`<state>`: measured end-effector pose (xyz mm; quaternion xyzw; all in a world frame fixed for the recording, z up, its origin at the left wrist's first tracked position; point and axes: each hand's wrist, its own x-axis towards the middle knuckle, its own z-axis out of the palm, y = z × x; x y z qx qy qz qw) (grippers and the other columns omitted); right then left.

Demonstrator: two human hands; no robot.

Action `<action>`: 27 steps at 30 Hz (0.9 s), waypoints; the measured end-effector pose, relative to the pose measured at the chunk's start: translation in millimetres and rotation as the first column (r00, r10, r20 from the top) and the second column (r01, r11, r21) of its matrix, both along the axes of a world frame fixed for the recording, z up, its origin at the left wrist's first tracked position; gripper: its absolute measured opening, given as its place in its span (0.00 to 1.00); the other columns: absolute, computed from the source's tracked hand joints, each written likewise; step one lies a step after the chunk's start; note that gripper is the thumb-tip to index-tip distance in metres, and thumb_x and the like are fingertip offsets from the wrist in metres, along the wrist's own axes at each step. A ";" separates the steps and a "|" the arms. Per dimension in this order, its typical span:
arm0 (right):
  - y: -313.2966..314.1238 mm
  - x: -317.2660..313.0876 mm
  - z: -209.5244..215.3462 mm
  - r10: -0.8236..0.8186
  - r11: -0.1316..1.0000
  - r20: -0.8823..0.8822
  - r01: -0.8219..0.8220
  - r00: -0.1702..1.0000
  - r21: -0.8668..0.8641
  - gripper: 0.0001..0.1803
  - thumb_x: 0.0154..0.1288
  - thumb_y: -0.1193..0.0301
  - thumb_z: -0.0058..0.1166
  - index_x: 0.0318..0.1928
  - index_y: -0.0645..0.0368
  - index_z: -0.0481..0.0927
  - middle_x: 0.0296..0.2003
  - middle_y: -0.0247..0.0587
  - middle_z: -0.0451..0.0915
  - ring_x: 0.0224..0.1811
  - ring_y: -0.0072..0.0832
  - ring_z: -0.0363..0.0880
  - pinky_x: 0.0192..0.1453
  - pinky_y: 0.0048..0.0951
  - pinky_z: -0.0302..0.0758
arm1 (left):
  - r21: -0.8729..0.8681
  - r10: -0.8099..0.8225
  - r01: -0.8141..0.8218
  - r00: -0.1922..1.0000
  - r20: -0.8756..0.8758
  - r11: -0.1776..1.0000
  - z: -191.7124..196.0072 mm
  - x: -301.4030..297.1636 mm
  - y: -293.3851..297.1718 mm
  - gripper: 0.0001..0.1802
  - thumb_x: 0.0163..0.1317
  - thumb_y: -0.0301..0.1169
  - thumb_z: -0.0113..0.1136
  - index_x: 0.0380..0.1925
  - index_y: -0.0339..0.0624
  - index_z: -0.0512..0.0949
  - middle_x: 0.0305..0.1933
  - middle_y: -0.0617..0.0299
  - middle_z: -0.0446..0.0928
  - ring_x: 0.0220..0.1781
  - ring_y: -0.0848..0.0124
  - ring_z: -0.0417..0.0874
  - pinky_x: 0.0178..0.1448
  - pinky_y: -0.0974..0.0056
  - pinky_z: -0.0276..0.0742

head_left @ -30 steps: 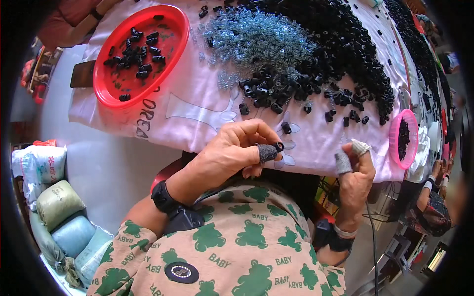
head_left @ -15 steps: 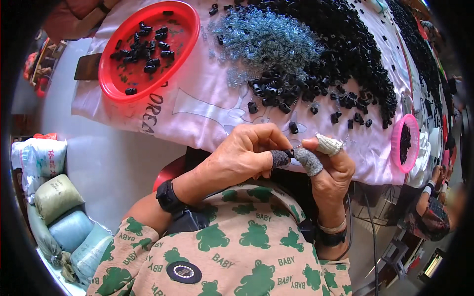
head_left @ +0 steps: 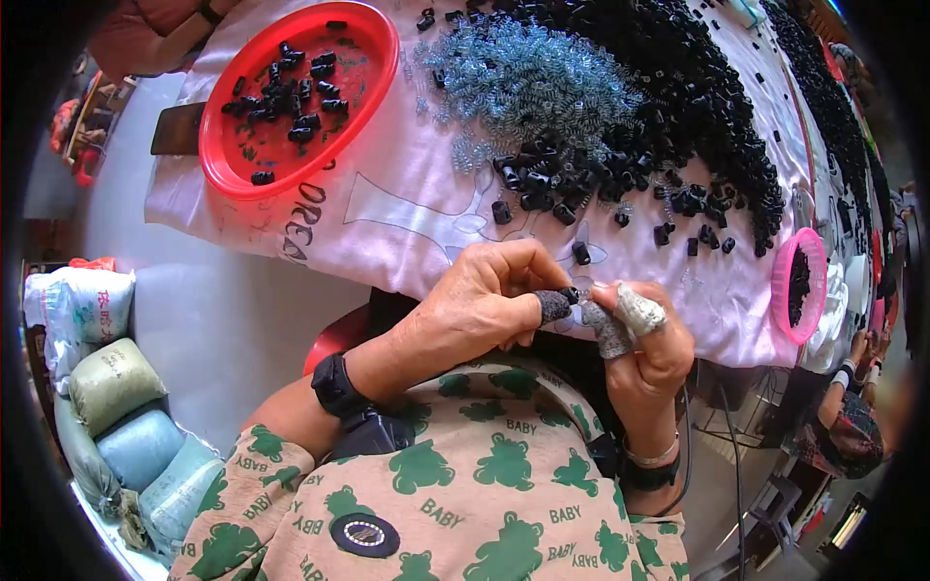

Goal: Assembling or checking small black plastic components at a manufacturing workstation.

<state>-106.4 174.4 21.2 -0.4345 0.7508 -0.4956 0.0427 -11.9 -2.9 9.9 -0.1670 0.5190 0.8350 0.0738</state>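
My left hand [head_left: 484,300] and my right hand [head_left: 644,339] meet at the near edge of the table, fingertips wrapped in grey tape. Together they pinch a small black plastic part [head_left: 570,293] between thumbs and forefingers. Just beyond them a few loose black parts [head_left: 579,252] lie on the pink cloth [head_left: 387,213]. Farther back spreads a pile of small silvery springs [head_left: 533,82] beside a big heap of black parts [head_left: 678,107].
A red round tray [head_left: 232,165] holding several black parts sits at the far left. A small pink bowl [head_left: 781,290] of black bits stands at the right edge. Filled sacks [head_left: 116,387] lie on the floor to the left. Another person [head_left: 843,426] is at lower right.
My right hand has come up from the lower right and closed in on my left hand; both now pinch the small black part together.
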 end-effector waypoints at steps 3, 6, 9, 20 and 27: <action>-0.1 1.0 -6.3 -0.024 0.999 0.119 0.027 0.993 -0.025 0.19 0.50 0.88 0.58 0.44 0.61 0.83 0.37 0.42 0.81 0.38 0.29 0.82 0.44 0.26 0.77 | -0.006 0.005 -0.005 1.000 -0.005 1.000 0.0 -0.5 0.7 0.09 0.62 0.28 0.62 0.40 0.35 0.78 0.31 0.66 0.79 0.25 0.84 0.75 0.27 0.78 0.69; -3.3 3.4 -11.3 -0.066 0.996 0.269 0.079 0.961 -0.038 0.15 0.53 0.85 0.61 0.42 0.62 0.82 0.35 0.39 0.80 0.37 0.27 0.81 0.42 0.24 0.76 | -0.034 0.008 -0.009 1.000 -0.024 0.999 -2.2 -0.5 2.2 0.09 0.62 0.26 0.61 0.41 0.35 0.78 0.32 0.66 0.79 0.26 0.84 0.75 0.28 0.78 0.70; -5.7 4.6 -12.3 -0.093 0.994 0.321 0.109 0.942 -0.031 0.12 0.55 0.82 0.64 0.41 0.63 0.80 0.33 0.36 0.80 0.36 0.23 0.80 0.41 0.23 0.76 | -0.083 0.019 -0.023 0.999 -0.051 0.996 -3.5 -0.5 3.8 0.09 0.62 0.25 0.59 0.41 0.34 0.77 0.33 0.66 0.79 0.27 0.84 0.75 0.29 0.77 0.70; -5.0 -3.6 -10.0 -0.001 0.983 0.859 0.159 0.512 -0.094 0.08 0.63 0.76 0.62 0.41 0.62 0.78 0.33 0.31 0.80 0.31 0.16 0.79 0.37 0.18 0.78 | -0.061 -0.007 0.008 1.000 0.016 0.998 -0.6 -1.0 1.6 0.09 0.62 0.25 0.58 0.42 0.34 0.77 0.34 0.65 0.80 0.26 0.84 0.75 0.28 0.77 0.70; -6.3 -2.5 -9.2 -0.025 0.987 0.849 0.148 0.528 -0.063 0.07 0.63 0.76 0.61 0.41 0.62 0.79 0.33 0.31 0.80 0.32 0.15 0.79 0.37 0.17 0.79 | -0.097 -0.008 0.007 1.000 -0.006 0.995 -4.4 -1.7 4.0 0.09 0.63 0.24 0.57 0.42 0.34 0.77 0.34 0.65 0.80 0.26 0.85 0.75 0.29 0.77 0.70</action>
